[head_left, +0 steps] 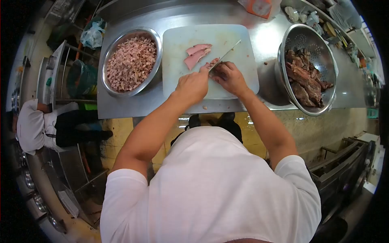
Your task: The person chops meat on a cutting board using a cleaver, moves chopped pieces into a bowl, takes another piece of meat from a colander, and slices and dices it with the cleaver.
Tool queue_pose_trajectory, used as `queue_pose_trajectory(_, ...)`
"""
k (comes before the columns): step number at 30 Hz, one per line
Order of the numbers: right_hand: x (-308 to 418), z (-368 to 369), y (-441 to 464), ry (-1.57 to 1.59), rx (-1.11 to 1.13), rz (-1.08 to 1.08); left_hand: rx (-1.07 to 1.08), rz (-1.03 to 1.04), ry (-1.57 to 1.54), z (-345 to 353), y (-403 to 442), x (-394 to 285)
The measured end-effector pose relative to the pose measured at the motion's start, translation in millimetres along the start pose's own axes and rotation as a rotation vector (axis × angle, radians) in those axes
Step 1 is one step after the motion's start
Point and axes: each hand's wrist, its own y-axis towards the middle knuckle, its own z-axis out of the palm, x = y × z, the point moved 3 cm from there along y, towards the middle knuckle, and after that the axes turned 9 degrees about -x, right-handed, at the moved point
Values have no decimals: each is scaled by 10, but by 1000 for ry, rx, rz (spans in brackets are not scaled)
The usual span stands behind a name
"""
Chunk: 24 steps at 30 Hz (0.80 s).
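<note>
My left hand (192,86) is closed round the handle of a kitchen knife (229,51), whose blade slants up and to the right over the white cutting board (174,40). Against the right side of the blade, the fingers of my right hand (233,82) are curled over a dark-edged piece of meat (220,69), mostly hidden under them. Small cut bits of meat (211,63) lie on the blade's left side. Two larger pink meat slices (196,57) rest on the board, above and left of my hands.
To the left stands a metal bowl (158,47) of diced meat. A steel colander (289,40) with dark cooked meat pieces is on the right. An orange-and-white package (259,7) sits at the back of the steel counter (265,50). Another person (34,127) is at far left.
</note>
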Motion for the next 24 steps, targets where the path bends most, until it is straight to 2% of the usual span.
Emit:
queue_pose_trajectory(2,5,9,-40,52,-21,78,25,49,22,-96,-96,-31)
queue_pose_trajectory(4,19,-58,-19,-9,-33,34,165,-77,47,-88,-254,-18)
queue_pose_trajectory(5,82,-45,-37,-56,-28,-13,169,-89,45,5,-241,7)
queue_pose_trajectory(7,26,2,-16,-37,-28,-4,30,-36,-11,135,-11,29)
queue_pose_trajectory(9,22,-8,-52,-24,-13,14,24,-29,-15,59,14,34)
queue_pose_trajectory(13,88,-114,-33,-94,-45,-15,127,-48,28,-300,-328,-84)
queue_pose_trajectory(16,64,-102,-84,-65,-18,-11,150,-118,-5,71,-249,28)
queue_pose_trajectory(20,60,-103,-53,-28,-11,20,34,-44,-31,14,-99,45)
queue_pose_trajectory(22,113,-138,-57,-25,-34,14,121,-27,-12,-162,-240,-20)
queue_pose_trajectory(24,108,-160,-77,-19,-54,7,153,-39,-9,-58,-241,-21)
